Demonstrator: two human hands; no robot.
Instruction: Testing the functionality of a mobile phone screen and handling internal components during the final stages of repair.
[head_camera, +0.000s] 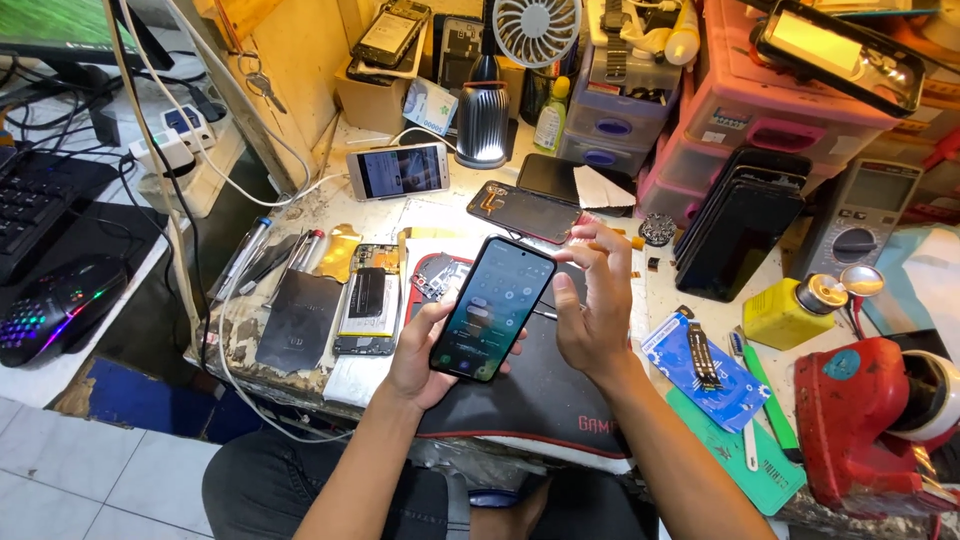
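A lit smartphone (492, 308) is gripped by the left hand (425, 350) above the black work mat (540, 385); the right hand (592, 305) is held loose beside it, grasping nothing; an opened phone (367, 300) is left disassembled nearby.

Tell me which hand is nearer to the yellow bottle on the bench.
Right. The right hand hovers beside the lit phone, left of the yellow bottle in the picture. The left hand holds that phone from below, farther away.

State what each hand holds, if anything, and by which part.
The left hand holds a lit phone by its lower end, fingers round the bottom edges. The right hand holds nothing; it hovers open beside the phone's right edge.
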